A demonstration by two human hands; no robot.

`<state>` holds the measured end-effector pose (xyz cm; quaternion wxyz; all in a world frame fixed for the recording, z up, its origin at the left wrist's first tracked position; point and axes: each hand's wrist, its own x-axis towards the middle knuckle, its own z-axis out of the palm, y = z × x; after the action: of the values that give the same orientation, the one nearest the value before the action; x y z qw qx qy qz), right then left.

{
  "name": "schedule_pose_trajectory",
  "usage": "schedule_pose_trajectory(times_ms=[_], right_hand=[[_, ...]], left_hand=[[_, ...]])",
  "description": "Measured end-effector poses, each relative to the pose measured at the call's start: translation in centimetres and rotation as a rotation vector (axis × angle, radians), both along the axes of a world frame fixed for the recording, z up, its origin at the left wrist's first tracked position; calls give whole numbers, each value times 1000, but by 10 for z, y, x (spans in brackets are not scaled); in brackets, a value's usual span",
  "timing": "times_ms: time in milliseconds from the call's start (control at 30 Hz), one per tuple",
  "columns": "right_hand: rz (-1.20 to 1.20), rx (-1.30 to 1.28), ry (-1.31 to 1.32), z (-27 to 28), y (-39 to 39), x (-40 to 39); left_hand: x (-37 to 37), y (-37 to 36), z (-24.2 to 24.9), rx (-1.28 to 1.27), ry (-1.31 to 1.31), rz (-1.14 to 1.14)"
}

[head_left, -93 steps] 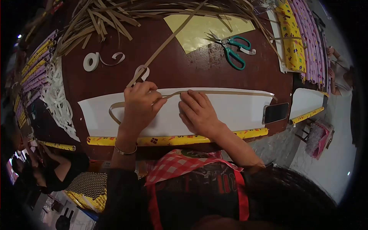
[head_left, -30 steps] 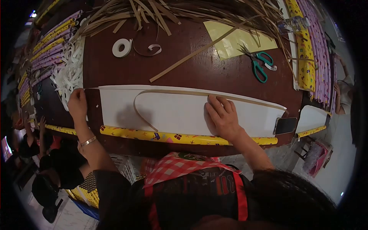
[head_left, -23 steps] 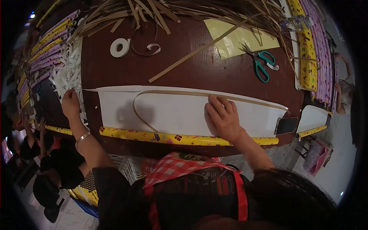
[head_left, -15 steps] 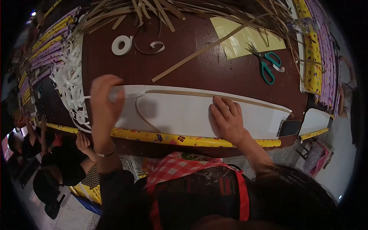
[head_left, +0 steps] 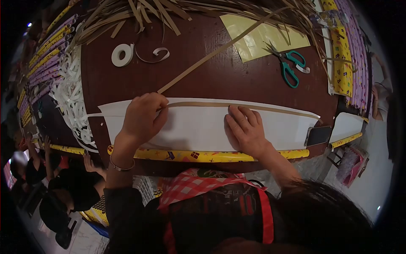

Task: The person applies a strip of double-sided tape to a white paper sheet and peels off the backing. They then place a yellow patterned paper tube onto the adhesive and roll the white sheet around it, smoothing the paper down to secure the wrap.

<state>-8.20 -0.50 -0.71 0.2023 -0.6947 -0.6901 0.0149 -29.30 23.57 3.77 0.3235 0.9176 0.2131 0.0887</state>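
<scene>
A white paper sheet (head_left: 194,127) lies along the table's front edge, with a yellow printed roll (head_left: 203,155) along its near side. A narrow brown strip (head_left: 198,104) runs near the sheet's far edge. My left hand (head_left: 144,116) is closed at the strip's left part, thumb and fingers pinched together; the strip's end is hidden by the hand. My right hand (head_left: 247,129) lies flat on the sheet, fingers stretched out and fingertips at the strip. A phone (head_left: 319,136) rests at the sheet's right end.
Teal-handled scissors (head_left: 289,72) lie by a yellow sheet (head_left: 262,37). A white tape roll (head_left: 122,55) sits at the back left. Brown strips (head_left: 139,12) pile up behind; white ribbon scraps (head_left: 69,93) heap at left. Other people's hands (head_left: 91,165) show at far left.
My left hand has moved right and slightly down, from the sheet's left end onto the brown strip. The strip's loose end, hanging over the sheet before, no longer shows. My right hand stays put.
</scene>
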Motion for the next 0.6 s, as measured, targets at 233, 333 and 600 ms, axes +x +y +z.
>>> schedule_pose_trajectory(times_ms=[233, 333, 600], right_hand=[[4, -10, 4, 0, -1, 0], [2, -4, 11, -1, -1, -1], [8, -5, 11, 0, -1, 1]], left_hand=[[-6, 10, -1, -461, 120, 143], [-10, 14, -1, -450, 194, 181], [-18, 11, -13, -193, 136, 221]])
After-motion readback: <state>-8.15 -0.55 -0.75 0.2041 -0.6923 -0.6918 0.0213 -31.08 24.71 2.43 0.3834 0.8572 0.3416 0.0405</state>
